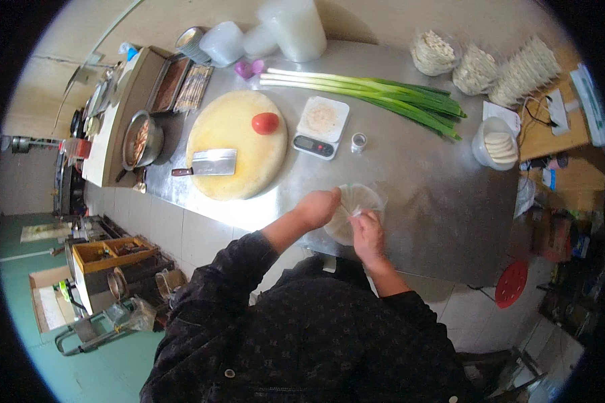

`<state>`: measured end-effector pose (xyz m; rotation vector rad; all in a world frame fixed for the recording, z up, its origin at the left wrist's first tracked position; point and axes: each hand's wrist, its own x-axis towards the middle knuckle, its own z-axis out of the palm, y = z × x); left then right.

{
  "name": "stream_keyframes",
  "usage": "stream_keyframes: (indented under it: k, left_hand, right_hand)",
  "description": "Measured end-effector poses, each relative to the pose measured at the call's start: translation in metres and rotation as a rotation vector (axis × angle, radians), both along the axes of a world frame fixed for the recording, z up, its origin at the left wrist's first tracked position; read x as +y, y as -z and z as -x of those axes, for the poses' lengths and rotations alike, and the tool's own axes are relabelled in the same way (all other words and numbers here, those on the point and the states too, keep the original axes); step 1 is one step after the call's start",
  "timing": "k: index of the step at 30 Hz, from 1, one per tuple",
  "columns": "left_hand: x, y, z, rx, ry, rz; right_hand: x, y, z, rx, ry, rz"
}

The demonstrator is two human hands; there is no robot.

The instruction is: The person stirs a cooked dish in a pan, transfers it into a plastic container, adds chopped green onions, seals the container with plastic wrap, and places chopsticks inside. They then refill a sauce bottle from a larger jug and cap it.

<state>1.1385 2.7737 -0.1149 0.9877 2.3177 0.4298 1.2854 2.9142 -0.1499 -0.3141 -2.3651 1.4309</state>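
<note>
Near the front edge of the steel table, my left hand point(318, 209) and my right hand point(368, 234) pinch a clear plastic bag point(379, 195) between them. A flat, round, pale translucent thing point(340, 229) shows in or under the bag; which one I cannot tell, and my hands hide part of it. To the left, a cleaver point(215, 162) with a wooden handle lies flat on a thick round chopping board point(252, 179), with a tomato point(265, 123) behind it. Beyond my hands are a white digital scale point(314, 147) and a small roll of tape point(358, 142).
Long scallions point(343, 86) and purple onion pieces point(250, 69) lie at the back. A metal bowl point(153, 143) stands left; a white bowl of pale slices point(494, 146) sits right, near bagged goods point(476, 70). A red stool point(511, 283) is beyond the table's right edge.
</note>
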Motion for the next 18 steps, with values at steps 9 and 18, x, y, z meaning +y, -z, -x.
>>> stream_keyframes:
  k: [9,18]
  left_hand:
    - [-0.019,0.023,0.016,-0.002,0.000,0.164]
    - [-0.087,0.048,0.043,-0.156,0.008,-0.115]
  right_hand:
    - [-0.002,0.006,0.004,-0.254,-0.359,-0.098]
    - [-0.016,0.024,0.021,-0.541,-0.212,-0.165]
